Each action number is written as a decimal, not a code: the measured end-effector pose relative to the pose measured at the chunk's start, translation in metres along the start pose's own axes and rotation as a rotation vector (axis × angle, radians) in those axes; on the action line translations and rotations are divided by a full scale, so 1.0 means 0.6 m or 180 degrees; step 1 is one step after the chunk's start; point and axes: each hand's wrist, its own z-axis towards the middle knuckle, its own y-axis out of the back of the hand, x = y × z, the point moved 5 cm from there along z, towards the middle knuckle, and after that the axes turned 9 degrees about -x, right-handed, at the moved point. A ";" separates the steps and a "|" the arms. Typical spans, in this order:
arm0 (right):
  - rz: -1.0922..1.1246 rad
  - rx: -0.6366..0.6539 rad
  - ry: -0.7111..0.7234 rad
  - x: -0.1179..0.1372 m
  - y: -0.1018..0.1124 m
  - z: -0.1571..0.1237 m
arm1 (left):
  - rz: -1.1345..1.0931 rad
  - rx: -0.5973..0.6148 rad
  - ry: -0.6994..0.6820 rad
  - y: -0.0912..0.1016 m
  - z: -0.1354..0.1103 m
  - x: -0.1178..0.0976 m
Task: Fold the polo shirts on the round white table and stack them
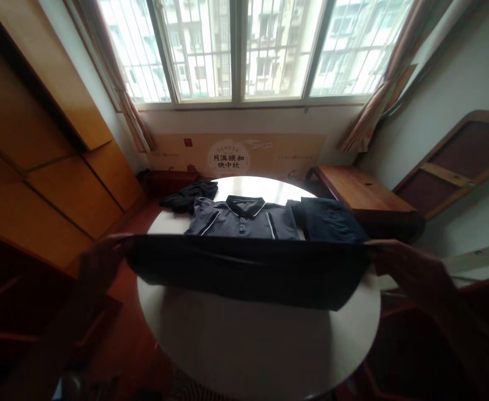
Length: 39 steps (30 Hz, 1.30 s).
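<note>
A dark garment [244,273] is stretched wide between my two hands, its top edge taut and its lower part hanging over the near table. My left hand [106,253] grips its left end, fingers closed. At the right end, my right hand [407,262] pinches the same edge. Behind the held cloth lies a grey polo shirt [248,220] with a black collar and white piping, collar towards the window. The held cloth hides the shirt's lower part, so I cannot tell whether the two join.
The round white table [261,345] bears a crumpled black cloth [190,195] at the back left and folded dark-blue clothing [332,217] at the right. A wooden bench [365,186] stands behind right, orange cabinets [73,189] at left. Barred windows [236,50] face me.
</note>
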 end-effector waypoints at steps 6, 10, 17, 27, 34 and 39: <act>-0.0133 0.0076 0.0066 -0.103 -0.139 0.167 | -0.0837 0.0329 0.0315 -0.219 0.178 -0.027; -0.0957 0.0560 -0.0054 -0.141 -0.213 0.240 | -0.0500 0.0737 0.0350 -0.304 0.215 -0.049; -0.1974 0.1131 -0.0426 -0.201 -0.302 0.293 | -0.0299 0.0982 0.0105 -0.357 0.215 -0.072; -0.2421 0.1135 -0.0219 -0.168 -0.327 0.289 | -0.0059 0.1205 -0.0526 -0.373 0.219 -0.088; -0.1319 0.1622 0.2157 -0.024 -0.260 0.037 | 0.0016 0.1877 -0.1693 -0.313 0.095 -0.066; -0.1166 0.1537 0.2577 -0.022 -0.224 -0.084 | 0.0380 0.2332 -0.3178 -0.242 -0.058 -0.041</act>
